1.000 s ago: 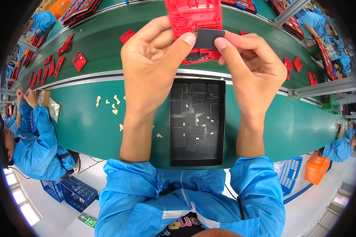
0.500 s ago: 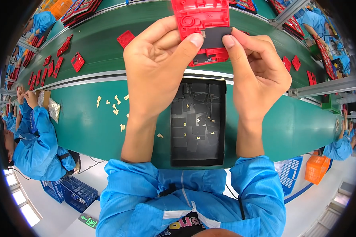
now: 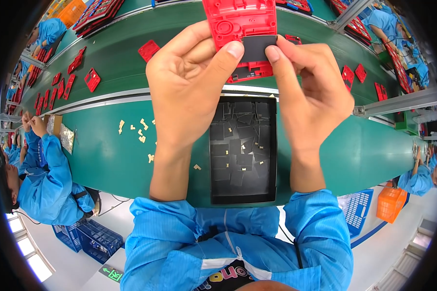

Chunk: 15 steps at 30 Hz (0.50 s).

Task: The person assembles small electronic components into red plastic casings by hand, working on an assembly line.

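Above the far edge of the bench, my left hand [image 3: 185, 92] grips a red plastic housing [image 3: 242, 17] by its left side, the inner face with its ribs and posts towards me. A thin dark rectangular sheet [image 3: 256, 49] lies across the lower middle of the housing. My right hand [image 3: 313, 92] pinches the sheet's right end between thumb and forefinger. The left thumb tip rests at the sheet's left edge. Below my hands, a black tray [image 3: 243, 200] holds several similar dark sheets and a few small cream-coloured pieces.
Small cream-coloured pieces [image 3: 142, 139] lie scattered on the green bench [image 3: 102, 165] to the left. Beyond runs a green conveyor belt [image 3: 126, 68] carrying several red housings [image 3: 92, 80]. A co-worker in blue [image 3: 43, 179] sits at left. Metal posts [image 3: 403, 104] stand at right.
The housing and both hands have shifted slightly left. The sheet now covers the small patterned patch that showed beside my left thumb. Red housings on the belt appear further left.
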Each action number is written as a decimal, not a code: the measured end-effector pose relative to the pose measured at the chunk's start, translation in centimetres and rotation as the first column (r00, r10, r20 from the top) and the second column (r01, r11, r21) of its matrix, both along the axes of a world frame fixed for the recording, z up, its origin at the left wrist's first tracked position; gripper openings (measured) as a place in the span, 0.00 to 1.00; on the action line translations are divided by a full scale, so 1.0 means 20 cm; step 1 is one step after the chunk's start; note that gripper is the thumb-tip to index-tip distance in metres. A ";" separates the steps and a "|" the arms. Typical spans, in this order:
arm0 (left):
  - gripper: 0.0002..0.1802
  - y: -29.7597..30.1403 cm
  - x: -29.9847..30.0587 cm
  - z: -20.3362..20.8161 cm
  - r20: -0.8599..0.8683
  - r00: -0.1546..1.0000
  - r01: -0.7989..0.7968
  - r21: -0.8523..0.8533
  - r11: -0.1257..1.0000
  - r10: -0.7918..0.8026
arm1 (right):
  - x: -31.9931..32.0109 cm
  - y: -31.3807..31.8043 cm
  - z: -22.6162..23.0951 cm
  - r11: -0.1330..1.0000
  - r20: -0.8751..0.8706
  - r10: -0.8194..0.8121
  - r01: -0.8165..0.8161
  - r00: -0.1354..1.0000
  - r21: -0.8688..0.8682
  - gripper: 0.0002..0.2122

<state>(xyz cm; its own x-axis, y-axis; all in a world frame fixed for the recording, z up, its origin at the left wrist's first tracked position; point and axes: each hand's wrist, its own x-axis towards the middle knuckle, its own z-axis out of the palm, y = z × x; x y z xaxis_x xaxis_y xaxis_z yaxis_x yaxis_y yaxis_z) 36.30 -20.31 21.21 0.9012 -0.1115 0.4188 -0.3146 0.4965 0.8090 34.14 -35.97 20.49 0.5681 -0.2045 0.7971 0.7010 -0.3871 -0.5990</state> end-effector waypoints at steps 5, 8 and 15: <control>0.18 -0.04 -0.01 -0.01 0.021 1.000 -0.020 -0.055 0.998 0.021 | 0.03 0.08 -0.07 0.899 0.296 -0.288 0.363 0.911 -0.244 0.18; 0.20 -0.05 -0.02 -0.01 0.002 0.998 -0.061 -0.072 0.996 0.061 | 0.06 0.08 -0.11 0.830 0.379 -0.367 0.483 0.850 -0.280 0.18; 0.20 -0.04 -0.04 0.00 -0.026 0.981 -0.190 0.008 0.982 0.190 | 0.04 0.04 -0.04 0.977 -0.060 0.128 -0.116 0.990 0.181 0.10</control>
<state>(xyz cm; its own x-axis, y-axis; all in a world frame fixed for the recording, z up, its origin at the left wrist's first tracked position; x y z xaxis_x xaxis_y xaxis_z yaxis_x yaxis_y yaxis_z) 35.50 -21.01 21.24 0.9170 0.0612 0.3941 -0.3811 0.4255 0.8208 35.04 -35.25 19.63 0.6513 -0.2638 0.7115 0.6898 -0.1850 -0.7000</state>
